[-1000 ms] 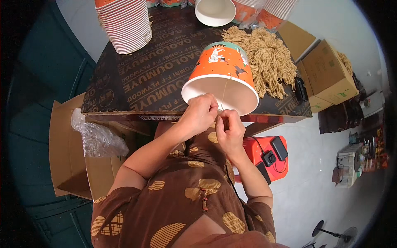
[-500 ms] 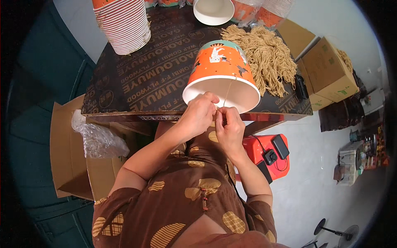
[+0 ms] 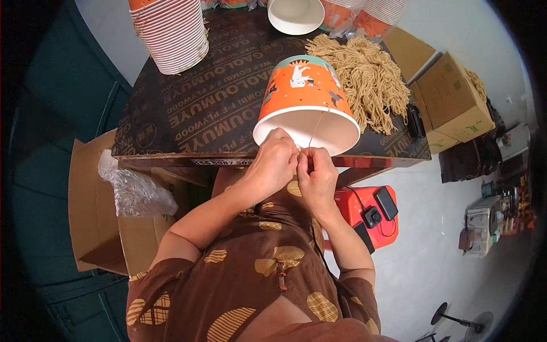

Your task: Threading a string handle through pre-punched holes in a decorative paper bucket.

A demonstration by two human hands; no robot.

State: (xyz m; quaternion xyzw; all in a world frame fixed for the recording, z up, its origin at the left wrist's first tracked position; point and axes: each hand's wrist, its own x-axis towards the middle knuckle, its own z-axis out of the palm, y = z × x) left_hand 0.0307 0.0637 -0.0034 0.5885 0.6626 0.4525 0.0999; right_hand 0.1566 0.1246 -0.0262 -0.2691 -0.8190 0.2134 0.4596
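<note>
An orange paper bucket (image 3: 302,94) with a green band and white and grey pictures lies tilted on the table's near edge, its white mouth facing me. A thin tan cord (image 3: 316,128) passes over the rim and runs down across the mouth to my fingertips. My left hand (image 3: 277,161) is closed by the lower rim, its fingertips pinched at the cord's end. Against it, my right hand (image 3: 317,175) pinches the same cord between thumb and forefinger. The exact spot where the fingers meet is partly hidden.
Tan cords (image 3: 373,80) lie heaped right of the bucket on the dark plywood table (image 3: 188,114). A stack of buckets (image 3: 171,43) stands far left, another bucket (image 3: 296,16) at the back. Below are an open carton (image 3: 94,211) and a red stool (image 3: 370,194) with devices.
My left hand has turned a little, its fingers curling inward and lower toward my right fingertips. The bucket has shifted very slightly right. My right hand stays nearly in place.
</note>
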